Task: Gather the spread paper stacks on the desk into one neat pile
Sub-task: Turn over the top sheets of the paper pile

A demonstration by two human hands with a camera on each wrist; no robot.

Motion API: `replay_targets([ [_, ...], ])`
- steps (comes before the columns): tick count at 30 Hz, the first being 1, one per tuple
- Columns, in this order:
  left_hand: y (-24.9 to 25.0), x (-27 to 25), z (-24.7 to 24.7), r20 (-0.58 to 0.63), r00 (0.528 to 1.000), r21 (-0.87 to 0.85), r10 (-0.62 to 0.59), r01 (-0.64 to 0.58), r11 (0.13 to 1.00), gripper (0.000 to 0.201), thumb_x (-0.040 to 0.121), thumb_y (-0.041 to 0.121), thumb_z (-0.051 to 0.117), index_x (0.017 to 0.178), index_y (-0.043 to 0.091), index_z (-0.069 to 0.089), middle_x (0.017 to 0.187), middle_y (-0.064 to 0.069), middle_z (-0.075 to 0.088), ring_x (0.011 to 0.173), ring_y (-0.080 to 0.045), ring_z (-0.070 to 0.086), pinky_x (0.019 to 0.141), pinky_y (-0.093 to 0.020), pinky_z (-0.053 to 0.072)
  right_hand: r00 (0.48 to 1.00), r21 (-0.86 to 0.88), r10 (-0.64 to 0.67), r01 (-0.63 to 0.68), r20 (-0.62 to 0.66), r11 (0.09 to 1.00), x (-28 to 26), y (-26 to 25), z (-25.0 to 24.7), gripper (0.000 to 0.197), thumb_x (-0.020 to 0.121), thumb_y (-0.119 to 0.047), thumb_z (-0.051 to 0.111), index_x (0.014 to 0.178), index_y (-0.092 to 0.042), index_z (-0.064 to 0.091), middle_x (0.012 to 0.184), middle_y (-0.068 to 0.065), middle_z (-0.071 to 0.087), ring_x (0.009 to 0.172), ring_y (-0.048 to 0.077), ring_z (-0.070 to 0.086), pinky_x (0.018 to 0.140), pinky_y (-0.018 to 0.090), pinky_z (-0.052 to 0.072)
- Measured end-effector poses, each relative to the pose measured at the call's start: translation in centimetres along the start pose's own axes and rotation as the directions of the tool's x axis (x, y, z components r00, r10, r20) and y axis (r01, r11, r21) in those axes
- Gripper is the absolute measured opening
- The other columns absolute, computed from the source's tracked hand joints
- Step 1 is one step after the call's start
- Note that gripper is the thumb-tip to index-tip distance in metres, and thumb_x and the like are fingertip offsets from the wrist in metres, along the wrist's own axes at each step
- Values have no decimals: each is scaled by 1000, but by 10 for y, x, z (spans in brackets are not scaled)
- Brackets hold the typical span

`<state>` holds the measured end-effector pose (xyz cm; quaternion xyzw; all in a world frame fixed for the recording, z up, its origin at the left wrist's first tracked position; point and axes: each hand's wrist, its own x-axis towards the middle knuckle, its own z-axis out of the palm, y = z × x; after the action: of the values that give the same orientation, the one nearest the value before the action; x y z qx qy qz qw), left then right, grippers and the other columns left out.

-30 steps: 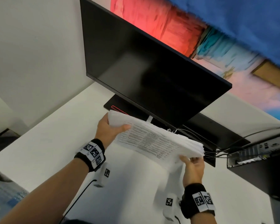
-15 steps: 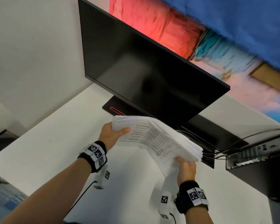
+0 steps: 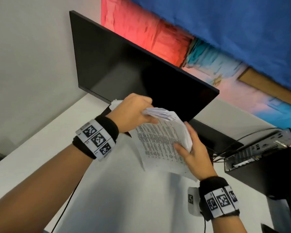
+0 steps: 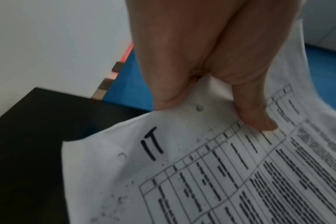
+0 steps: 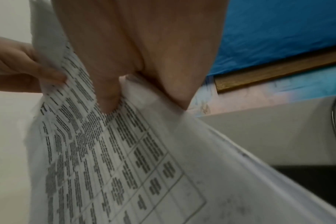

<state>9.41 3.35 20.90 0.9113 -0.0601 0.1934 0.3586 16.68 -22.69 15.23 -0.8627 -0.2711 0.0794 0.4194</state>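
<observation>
Showing handwritten "IT" (image 4: 151, 144) on paper stack (image 4: 220, 174), left wrist view only

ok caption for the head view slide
Both hands, left hand and right hand, hold a bent paper stack before a dark monitor.

Head view looked forward and down from above, tilted, over desk (image 3: 32, 148), taking in both wrists and monitor (image 3: 133, 73); left wrist view sat close behind left hand (image 4: 201, 60), facing along fingers onto paper stack (image 4: 220, 174); right wrist view sat equally close behind right hand (image 5: 134, 45); all three shared printed stack; right wrist view also caught left hand.
</observation>
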Motion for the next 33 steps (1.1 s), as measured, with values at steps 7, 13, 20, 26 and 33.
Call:
replay_targets([
  [7,5,8,-16,-442,897,-103,-19,-30,994,32,83,36,73,72,6,73,71,-6,64,74,-20,56,70,-33,45,992,255,71,-42,-103,966,-22,-18,11,20,98,-17,59,115,-19,70,106,-3,76,98,7,73,89,35,59],
  [13,-27,-35,17,-433,742,-440,-512,321,838,60,84,45,72,131,14,52,125,-3,63,118,-16,58,101,-28,42,935,604,313,-153,-169,782,-50,2,22,23,99,-10,57,115,-5,71,107,13,79,100,31,75,85,43,61],
  [20,-13,-105,86,270,787,-517,-554,604,606,44,104,38,40,140,14,50,132,0,65,120,-14,62,106,-38,49,897,765,442,-282,-4,579,-67,24,38,34,98,-11,55,131,-6,62,122,18,73,112,37,70,97,57,52],
  [26,-18,-135,91,74,791,-454,-607,568,686,27,103,25,51,119,9,66,106,-3,76,91,-12,74,79,-29,61,894,737,446,-332,47,589,-68,31,57,25,99,-10,57,122,-11,68,113,9,78,102,26,75,88,44,59],
  [33,-61,-189,43,27,624,-477,-781,695,538,18,96,26,64,87,17,76,82,-1,80,66,-10,75,63,-24,56,874,589,407,-482,266,649,-56,23,102,14,99,-11,59,108,-9,69,105,11,79,94,27,75,70,28,59],
])
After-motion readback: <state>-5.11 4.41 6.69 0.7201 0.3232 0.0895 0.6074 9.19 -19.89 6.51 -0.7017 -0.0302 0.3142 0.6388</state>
